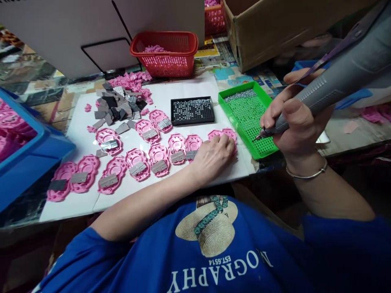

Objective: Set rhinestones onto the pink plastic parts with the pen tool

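Observation:
My right hand [297, 114] is wrapped round a grey electric screwdriver [339, 73], its tip low over the near part of a green perforated tray [247, 108] with small screws. My left hand [214, 156] rests on pink plastic pieces [215, 133] at the right end of the white board; its fingertips are bent down over them and what they grip is hidden. To its left, several pink oval housings [159, 154] lie in rows, many with a grey plate [138, 169] on them. A black tray [192, 110] of screws sits behind them.
Grey plates [114, 106] and small pink parts [134, 81] are heaped at the back left. A red basket [165, 55] stands behind, a blue bin [51, 142] at the far left, and a cardboard box [259, 34] at the back right. A blue-gloved hand [354, 99] shows at the right.

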Available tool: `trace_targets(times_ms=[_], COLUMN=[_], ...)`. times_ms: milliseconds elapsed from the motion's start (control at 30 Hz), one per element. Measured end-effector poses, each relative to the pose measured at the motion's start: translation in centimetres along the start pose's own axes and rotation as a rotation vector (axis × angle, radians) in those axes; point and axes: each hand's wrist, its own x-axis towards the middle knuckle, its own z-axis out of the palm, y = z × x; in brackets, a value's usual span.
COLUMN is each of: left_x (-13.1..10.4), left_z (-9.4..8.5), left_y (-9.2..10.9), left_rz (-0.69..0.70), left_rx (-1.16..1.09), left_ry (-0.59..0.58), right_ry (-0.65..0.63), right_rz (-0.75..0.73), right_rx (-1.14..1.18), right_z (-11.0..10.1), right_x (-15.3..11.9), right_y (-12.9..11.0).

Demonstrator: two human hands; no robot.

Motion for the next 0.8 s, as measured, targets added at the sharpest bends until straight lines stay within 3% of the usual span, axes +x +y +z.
trace_targets(times_ms=[133, 267, 400, 567, 800], left_x=[0.0, -3.9, -7.0, -7.2, -6.8], left_z=[-0.5, -1.8, -2.2, -1.3, -0.4], left_y=[-1.5, -4.4, -6.7, -6.8, -6.0], left_rz=[-0.017, -0.040, -0.047, -0.027, 0.053], left_rx=[0.020, 0.030, 0.001, 0.001, -0.123], left_ry=[0.082, 0.163, 0.104, 0.027, 0.120], right_ry=[0.006, -0.004, -0.011, -0.009, 0.036], right_rz=[0.007, 0.018, -0.007, -0.018, -0.041], right_rx=[-0.016, 0.012, 0.053, 0.050, -0.067], right_z=[0.2, 0.2, 0.3, 0.7, -0.3], right_x=[0.2, 0.3, 0.3, 0.3, 2.2], right_y=[0.0, -0.3, -0.1, 0.5, 1.6])
